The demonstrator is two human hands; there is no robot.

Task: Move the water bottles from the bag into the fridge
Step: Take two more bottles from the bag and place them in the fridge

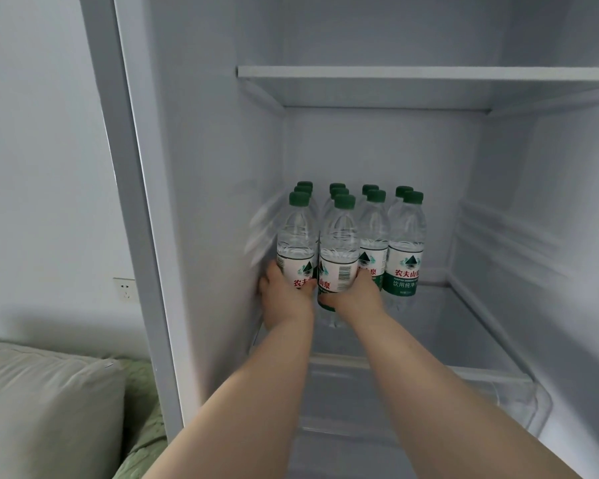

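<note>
**A:** Both forearms come in from the bottom edge, nearest to me. What do I see, going from the left?

**B:** First a cushion (45, 402) and a socket (124, 289) on the wall, outside the fridge (201, 202). Then the left hand (284, 299), wrapped around the left front bottle (296, 243), very near the left wall. Just beside it, the right hand (357, 299) is wrapped around the middle front bottle (339, 250).

**A:** And the other bottles (388, 229)?

**B:** They stand upright in rows behind and to the right of the hands, on the shelf (446, 326), caps up. The bag is not in view.

**A:** Which relation matters for the next move, in your opinion?

**B:** The held bottles are straight ahead of the hands, long axis vertical. The left one looks seated; the middle one sits more forward, and I cannot tell if its base touches the shelf. On the left there is almost no room, but the right part of the shelf is open, and the upper shelf (412, 72) is well above the caps.
</note>
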